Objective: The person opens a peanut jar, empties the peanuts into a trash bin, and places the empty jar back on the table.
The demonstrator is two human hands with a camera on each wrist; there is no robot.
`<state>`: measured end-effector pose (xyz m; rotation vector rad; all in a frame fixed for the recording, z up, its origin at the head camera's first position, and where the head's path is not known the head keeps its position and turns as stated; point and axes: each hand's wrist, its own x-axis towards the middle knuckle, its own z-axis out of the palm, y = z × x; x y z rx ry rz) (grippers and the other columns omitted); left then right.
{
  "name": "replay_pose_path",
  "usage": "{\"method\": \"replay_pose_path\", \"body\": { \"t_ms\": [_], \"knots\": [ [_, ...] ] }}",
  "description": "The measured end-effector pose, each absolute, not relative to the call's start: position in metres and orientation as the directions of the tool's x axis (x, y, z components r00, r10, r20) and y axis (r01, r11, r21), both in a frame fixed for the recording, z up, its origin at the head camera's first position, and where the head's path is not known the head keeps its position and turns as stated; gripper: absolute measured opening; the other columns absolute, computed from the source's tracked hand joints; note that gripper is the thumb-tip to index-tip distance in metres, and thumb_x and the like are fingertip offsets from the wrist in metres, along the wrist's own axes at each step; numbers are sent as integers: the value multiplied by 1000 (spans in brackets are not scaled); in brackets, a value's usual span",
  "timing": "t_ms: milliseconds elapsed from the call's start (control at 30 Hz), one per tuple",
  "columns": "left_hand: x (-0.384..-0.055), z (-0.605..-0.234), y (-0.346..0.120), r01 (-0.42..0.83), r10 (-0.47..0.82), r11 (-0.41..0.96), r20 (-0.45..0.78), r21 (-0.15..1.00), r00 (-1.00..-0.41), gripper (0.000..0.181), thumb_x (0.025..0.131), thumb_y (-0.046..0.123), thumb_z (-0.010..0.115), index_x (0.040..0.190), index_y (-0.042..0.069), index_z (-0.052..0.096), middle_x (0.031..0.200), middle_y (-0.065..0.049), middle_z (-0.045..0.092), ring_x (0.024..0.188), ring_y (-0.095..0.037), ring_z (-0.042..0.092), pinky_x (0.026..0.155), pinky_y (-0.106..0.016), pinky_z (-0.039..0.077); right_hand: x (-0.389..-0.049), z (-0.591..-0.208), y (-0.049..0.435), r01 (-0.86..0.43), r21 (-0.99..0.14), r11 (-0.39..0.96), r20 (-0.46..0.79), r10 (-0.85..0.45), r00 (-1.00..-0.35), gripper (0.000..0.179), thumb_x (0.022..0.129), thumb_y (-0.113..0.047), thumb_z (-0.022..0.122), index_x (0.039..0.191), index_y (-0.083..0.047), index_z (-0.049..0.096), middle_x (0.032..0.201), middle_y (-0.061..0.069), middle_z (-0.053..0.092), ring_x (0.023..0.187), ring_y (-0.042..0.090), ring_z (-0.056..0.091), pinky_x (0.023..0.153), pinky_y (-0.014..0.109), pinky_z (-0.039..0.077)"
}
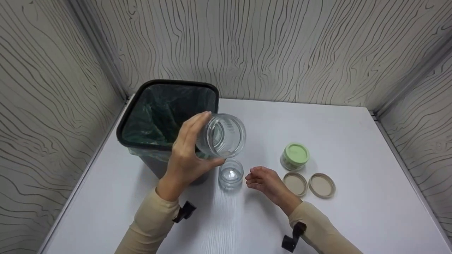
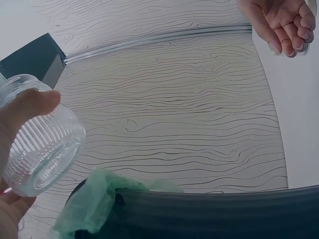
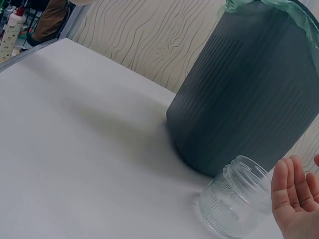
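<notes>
My left hand grips a clear ribbed glass jar by its side, fingers above and thumb below. The jar is raised and tilted beside the rim of the bin; in the left wrist view the ribbed jar shows no lid. Beneath it a second lidless glass jar stands upright on the table. To the right of that jar, apart from it in the head view, my right hand hovers with loosely bent fingers and holds nothing. The right wrist view shows the standing jar near those fingers.
A dark bin with a green liner stands at the back left. On the right are a jar with a pale green lid and two beige lids, one left and one right. Patterned walls enclose the white table.
</notes>
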<state>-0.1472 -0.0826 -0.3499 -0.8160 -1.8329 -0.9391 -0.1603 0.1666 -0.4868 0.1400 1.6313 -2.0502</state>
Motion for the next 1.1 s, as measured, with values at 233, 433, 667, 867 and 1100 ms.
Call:
{"method": "replay_pose_path", "body": {
  "t_ms": [233,433,667,867,1100],
  "knots": [
    [-147,-352,-76,830,181,495,903,258,-389,96,45,11,96,128,-10,51,124,-23,57,121,-28,55,114,-20,39,-160,-489,170,451,-878,-160,-390,-305,-869,10,96,-13,50,89,-15,57,80,-5,66,77,6,65,77,21,58],
    [-145,-360,-69,823,202,503,890,264,-409,94,46,14,96,126,-9,52,125,-21,57,120,-28,55,114,-19,39,-161,-492,174,454,-878,-149,-406,-267,-874,11,96,-12,49,89,-15,57,80,-4,66,77,8,65,76,21,58],
    [-142,-374,-60,809,218,517,871,280,-441,96,44,18,97,126,-6,53,125,-18,58,118,-27,56,114,-18,39,-164,-495,180,412,-909,-68,-396,-173,-902,9,96,-12,49,92,-11,57,79,-5,65,75,7,65,72,22,58],
    [-141,-384,-52,795,218,514,848,322,-484,98,43,18,97,127,-4,52,126,-16,59,118,-25,57,110,-21,44,-166,-495,186,344,-939,4,-343,-106,-933,7,95,-11,51,91,-8,55,77,-4,65,73,8,64,71,22,58],
    [-141,-395,-46,779,218,504,818,372,-532,96,46,19,96,129,-2,52,127,-15,59,119,-24,57,103,-34,53,-170,-493,196,317,-947,44,-318,-15,-948,7,95,-8,51,94,-2,55,78,-1,65,72,10,64,70,23,59]
  ]
}}
